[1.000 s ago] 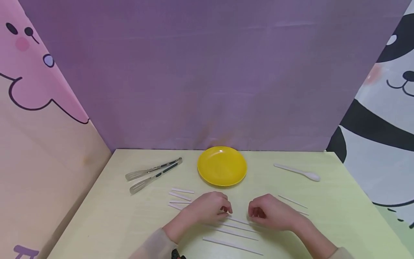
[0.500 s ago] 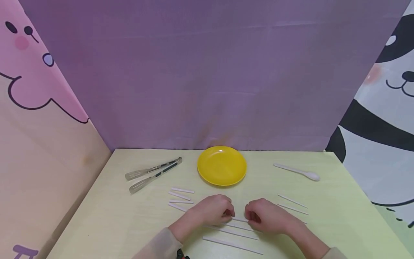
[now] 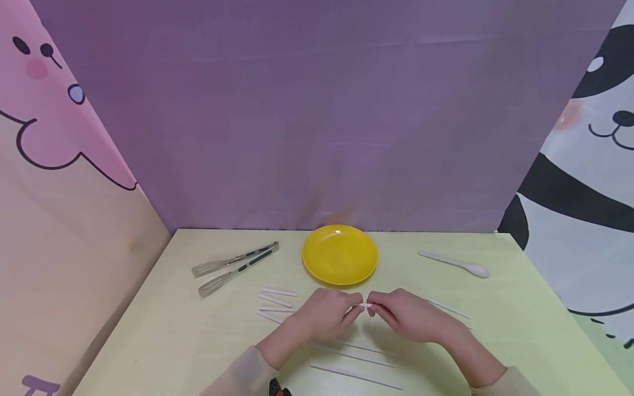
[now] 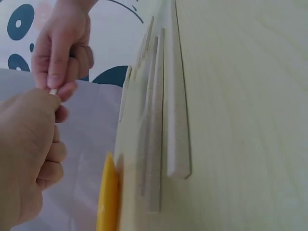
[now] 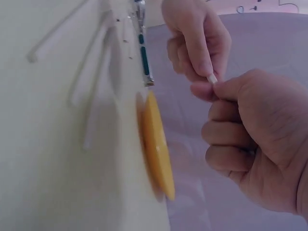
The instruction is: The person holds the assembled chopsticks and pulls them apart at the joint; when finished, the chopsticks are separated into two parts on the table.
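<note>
In the head view my left hand (image 3: pixel 327 313) and right hand (image 3: pixel 413 316) are close together above the table, both with curled fingers. Between their thumbs and fingers they pinch one pale chopstick (image 3: pixel 365 304); only a short middle stretch shows, the rest is hidden in the hands. Both wrist views show the fingertips almost meeting around it, off the table. Below lie several whole chopsticks, the nearest chopstick (image 3: pixel 356 376) closest to the front edge. Short thick stick pieces (image 3: pixel 279 292) lie beside my left hand, and thin stick pieces (image 3: pixel 448 308) beyond my right.
A yellow plate (image 3: pixel 339 256) sits at the back middle of the table. Metal tongs (image 3: pixel 238 268) with spread arms lie at the back left, and a pale spoon (image 3: pixel 455 264) lies at the back right. A purple curtain (image 3: pixel 337 121) hangs behind the table.
Both hands have come closer together and risen off the table with a chopstick that lay in the row. The other chopsticks, plate, tongs and spoon have stayed put.
</note>
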Demonstrator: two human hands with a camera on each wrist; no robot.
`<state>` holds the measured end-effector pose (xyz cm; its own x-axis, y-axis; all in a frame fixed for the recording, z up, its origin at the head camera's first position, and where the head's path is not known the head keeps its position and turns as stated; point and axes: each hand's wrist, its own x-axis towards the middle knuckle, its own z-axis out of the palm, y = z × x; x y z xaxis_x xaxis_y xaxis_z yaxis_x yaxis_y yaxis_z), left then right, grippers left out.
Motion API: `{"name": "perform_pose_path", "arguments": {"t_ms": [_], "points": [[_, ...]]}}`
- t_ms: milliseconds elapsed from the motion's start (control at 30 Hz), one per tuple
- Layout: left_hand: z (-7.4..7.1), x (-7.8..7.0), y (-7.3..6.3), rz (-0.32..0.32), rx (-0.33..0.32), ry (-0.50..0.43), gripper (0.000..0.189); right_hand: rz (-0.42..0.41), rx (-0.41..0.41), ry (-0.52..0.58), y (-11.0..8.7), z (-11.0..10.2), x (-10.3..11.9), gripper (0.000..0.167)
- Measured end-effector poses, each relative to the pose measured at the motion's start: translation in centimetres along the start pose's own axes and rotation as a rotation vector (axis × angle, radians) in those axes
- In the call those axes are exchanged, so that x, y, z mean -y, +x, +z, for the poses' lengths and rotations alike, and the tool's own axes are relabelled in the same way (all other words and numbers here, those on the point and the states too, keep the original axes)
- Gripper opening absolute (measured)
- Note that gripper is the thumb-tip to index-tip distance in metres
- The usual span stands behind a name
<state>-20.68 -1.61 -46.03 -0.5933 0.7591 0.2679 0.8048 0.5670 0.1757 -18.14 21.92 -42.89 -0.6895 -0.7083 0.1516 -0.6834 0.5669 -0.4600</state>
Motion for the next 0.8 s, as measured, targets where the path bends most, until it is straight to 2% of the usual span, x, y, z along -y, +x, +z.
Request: {"name": "perform_pose_path", "arguments": {"t_ms": [133, 233, 300, 367, 533, 600, 700, 800], "points": [[-0.7, -0.3, -0.1, -0.01, -0.089, 0.039, 0.028, -0.032, -0.021, -0.025, 0.3, -0.9, 0.3, 0.017], [-1.1, -0.5, -0.1, -0.022, -0.127, 0.018, 0.029, -0.025, -0.042, -0.043, 0.4, -1.2, 0.7, 0.019], [-1.2, -0.5, -0.1, -0.005, -0.145, 0.014, 0.029, -0.029, -0.049, -0.049, 0.3, -1.4, 1.0, 0.02], [-1.3, -0.4, -0.2, 0.04, -0.162, 0.023, 0.03, -0.051, -0.044, -0.042, 0.1, -1.7, 1.3, 0.022], [-1.6, 0.2, -0.7, 0.208, -0.217, 0.034, 0.03, -0.166, -0.002, 0.004, -0.1, -2.6, 1.8, 0.024], [-1.8, 0.3, -0.9, 0.241, -0.235, 0.04, 0.03, -0.192, 0.01, 0.013, -0.1, -2.8, 2.0, 0.024], [-2.1, 0.2, -0.9, 0.229, -0.25, 0.086, 0.03, -0.186, 0.01, 0.01, 0.1, -2.9, 2.2, 0.025], [-2.4, -0.2, -0.8, 0.164, -0.24, 0.12, 0.03, -0.142, 0.008, 0.014, 0.3, -2.8, 2.1, 0.024]]}}
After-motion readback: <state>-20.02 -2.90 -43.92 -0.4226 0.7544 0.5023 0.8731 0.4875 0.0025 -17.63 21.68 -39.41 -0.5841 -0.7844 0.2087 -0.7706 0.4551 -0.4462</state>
